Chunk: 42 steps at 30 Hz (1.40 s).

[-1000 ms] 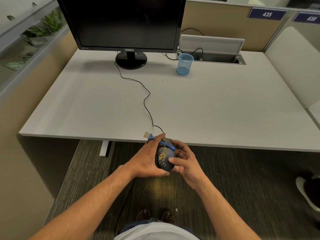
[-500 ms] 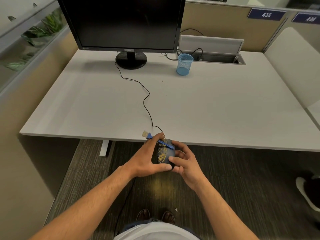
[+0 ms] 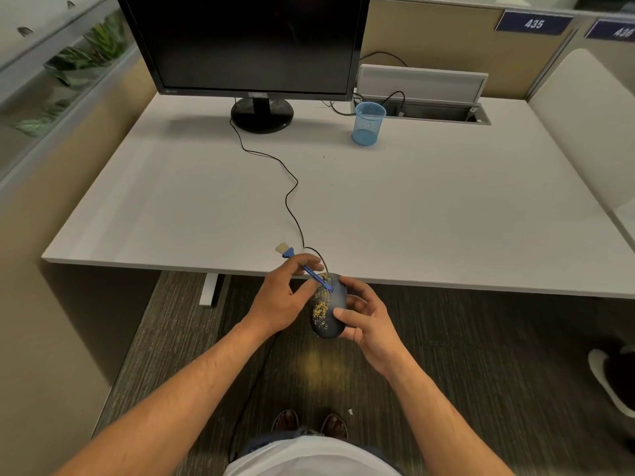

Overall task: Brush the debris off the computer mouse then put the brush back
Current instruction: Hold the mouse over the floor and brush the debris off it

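The pale grey desk [image 3: 429, 214] carries a black monitor [image 3: 247, 42] on a round stand at the far edge, left of the middle, and a blue mesh cup [image 3: 367, 123] stands upright just right of that stand, in front of an open cable hatch [image 3: 422, 97] with its lid raised. A thin black cable [image 3: 290, 197] snakes from the monitor stand across the desk to the near edge. A few tiny dark specks [image 3: 323, 157] lie on the desk near the cup.
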Available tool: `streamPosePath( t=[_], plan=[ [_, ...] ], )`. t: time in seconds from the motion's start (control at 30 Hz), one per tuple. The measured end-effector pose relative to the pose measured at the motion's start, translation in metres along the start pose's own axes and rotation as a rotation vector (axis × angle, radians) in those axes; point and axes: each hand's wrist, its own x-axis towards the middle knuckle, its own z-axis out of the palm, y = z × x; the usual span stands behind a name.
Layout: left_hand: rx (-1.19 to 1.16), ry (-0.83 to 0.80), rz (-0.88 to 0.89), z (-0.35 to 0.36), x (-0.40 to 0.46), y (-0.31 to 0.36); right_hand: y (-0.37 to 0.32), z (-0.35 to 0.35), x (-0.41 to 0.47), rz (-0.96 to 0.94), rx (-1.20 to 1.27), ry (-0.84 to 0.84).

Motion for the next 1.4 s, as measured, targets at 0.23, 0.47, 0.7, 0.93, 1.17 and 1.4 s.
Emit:
streamPosePath(
  t=[0.23, 0.47, 0.7, 0.93, 1.17, 1.4],
  plan=[
    [-0.075, 0.076, -0.041, 0.0, -0.007, -0.001, 0.003, 0.0, 0.0, 0.0, -0.003, 0.001],
    [-0.215, 0.136, -0.087, -0.004, -0.022, -0.001, 0.004, -0.001, -0.001, -0.005, -0.009, 0.003],
    [-0.184, 0.166, -0.076, -0.008, -0.025, 0.001, 0.006, 0.002, -0.002, 0.004, 0.005, -0.005],
    [-0.228, 0.199, -0.1, -0.012, -0.017, 0.012, 0.008, 0.003, -0.002, 0.003, -0.002, -0.014],
    [-0.361, 0.155, -0.152, -0.003, -0.029, 0.017, 0.003, 0.004, -0.003, -0.005, 0.004, 0.0],
    [-0.365, 0.058, -0.142, 0.013, -0.047, 0.018, 0.001, 0.001, -0.004, 0.003, 0.0, -0.025]
  ],
)
